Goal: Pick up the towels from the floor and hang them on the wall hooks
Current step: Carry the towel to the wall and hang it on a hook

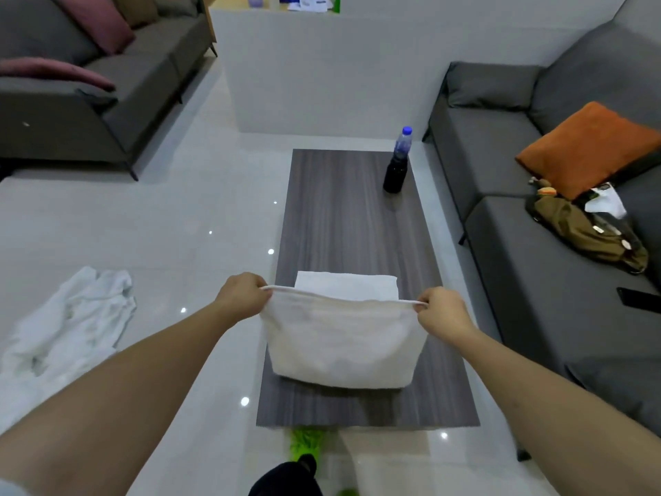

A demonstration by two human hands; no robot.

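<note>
Towel (pixel 341 347), white, folded, hangs stretched between both hands over near half of dark wood-grain worktop (pixel 348 216); its lower fold sits at or just above the worktop surface, can't tell if touching. Left hand (pixel 243 295) pinches the top-left corner of the hem, fingers curled round the edge; right hand (pixel 441 311) pinches the top-right corner same way, thumb and fingers clamped on the hem. Hem runs taut btwn the two hands, sagging slightly toward the right. Behind the held towel a 2nd folded white towel (pixel 347 286) lies flat on the worktop, partly hidden by the front one. Third white towel (pixel 68 323) lies crumpled on the glossy pale tiled floor (pixel 200 223), left of the worktop, well apart from it, under the left forearm in view. Bottle (pixel 397 162) w/ blue cap and dark contents stands upright near the far right corner of the worktop. Grey sofa (pixel 536 216) runs along the right side, carrying an orange cushion (pixel 586 148), an olive-brown bag (pixel 586 234) w/ white paper on top, and a black phone (pixel 640 298) near its front edge. Another grey sofa (pixel 107 84) at far left w/ pink cushions (pixel 96 23). White half-wall (pixel 322 73) stands beyond the worktop. Green fluffy thing (pixel 307 445) shows on the floor at the worktop's near edge, beside a dark-clad leg.
</note>
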